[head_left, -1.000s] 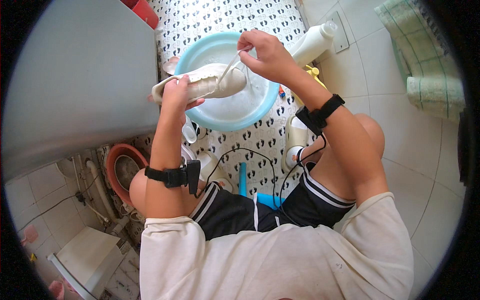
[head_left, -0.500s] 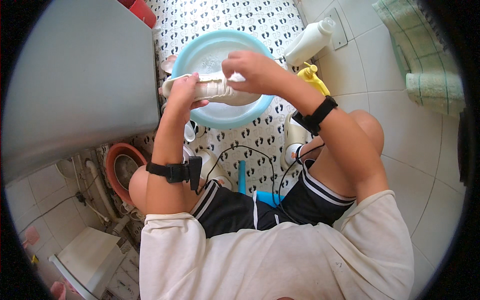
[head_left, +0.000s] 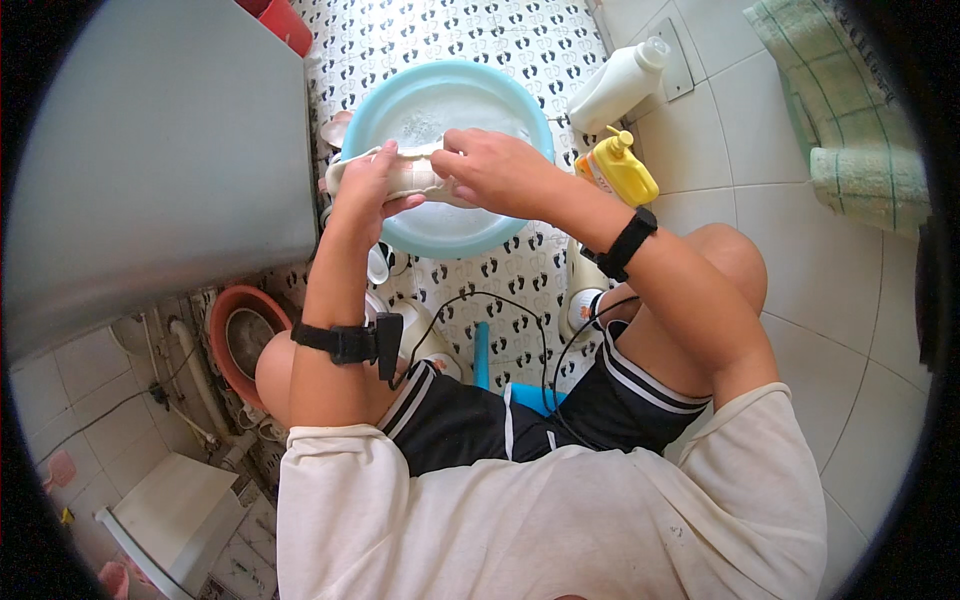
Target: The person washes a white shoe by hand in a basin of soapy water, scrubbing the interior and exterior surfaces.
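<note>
A white shoe (head_left: pixel 415 178) lies sideways over the light-blue basin (head_left: pixel 542 130), which holds cloudy water with some foam. My left hand (head_left: pixel 368 184) grips the shoe at its left end, thumb on top and fingers beneath. At the front half, my right hand (head_left: pixel 490 172) has its curled fingers on the shoe's lacing; that hand covers the toe, and whatever lies under its fingertips is hidden.
Right of the basin stand a white bottle (head_left: pixel 617 86) and a yellow pump bottle (head_left: pixel 626 172). A grey metal-looking cabinet (head_left: pixel 160 160) borders the left. An orange-brown bucket (head_left: pixel 222 335) sits by my left knee. A black cable (head_left: pixel 490 293) loops between my wrists.
My right hand has come down and slightly left onto the shoe, showing more of the yellow bottle. The left hand keeps its hold, nearly still.
</note>
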`<action>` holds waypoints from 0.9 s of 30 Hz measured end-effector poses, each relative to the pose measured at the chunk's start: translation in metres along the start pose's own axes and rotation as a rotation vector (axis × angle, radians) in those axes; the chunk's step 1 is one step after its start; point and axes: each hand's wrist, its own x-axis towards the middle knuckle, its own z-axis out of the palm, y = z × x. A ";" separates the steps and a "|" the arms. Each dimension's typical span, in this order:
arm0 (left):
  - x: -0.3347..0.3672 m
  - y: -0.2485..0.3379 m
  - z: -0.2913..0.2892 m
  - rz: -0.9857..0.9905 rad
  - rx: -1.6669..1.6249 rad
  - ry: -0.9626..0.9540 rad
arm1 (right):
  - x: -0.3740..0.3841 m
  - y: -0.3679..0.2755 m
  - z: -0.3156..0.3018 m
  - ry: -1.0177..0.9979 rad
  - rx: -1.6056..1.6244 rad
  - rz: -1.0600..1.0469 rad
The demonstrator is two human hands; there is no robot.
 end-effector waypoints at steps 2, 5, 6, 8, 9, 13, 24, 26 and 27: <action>-0.003 0.003 0.003 -0.004 0.002 -0.001 | 0.000 0.001 -0.002 -0.009 0.009 0.033; 0.001 0.000 0.000 -0.028 -0.016 -0.022 | 0.000 0.005 -0.012 -0.041 0.023 0.034; 0.003 -0.001 -0.002 -0.048 -0.036 -0.042 | 0.001 0.006 -0.014 -0.074 0.028 0.025; 0.004 -0.004 -0.001 -0.028 -0.027 -0.053 | 0.002 0.008 -0.015 -0.107 0.033 0.020; 0.004 -0.003 0.000 -0.008 -0.020 -0.065 | 0.003 0.009 -0.014 -0.127 0.034 0.019; -0.003 0.005 0.006 0.129 0.162 -0.149 | 0.004 0.015 -0.011 -0.115 0.058 0.095; 0.007 -0.005 0.006 0.553 0.513 -0.019 | 0.010 0.012 -0.014 -0.033 0.070 0.103; 0.010 -0.007 0.004 0.578 0.510 0.034 | 0.012 0.011 -0.015 -0.020 0.087 0.096; 0.013 -0.008 0.004 0.618 0.516 0.039 | 0.012 0.011 -0.015 0.018 0.092 0.079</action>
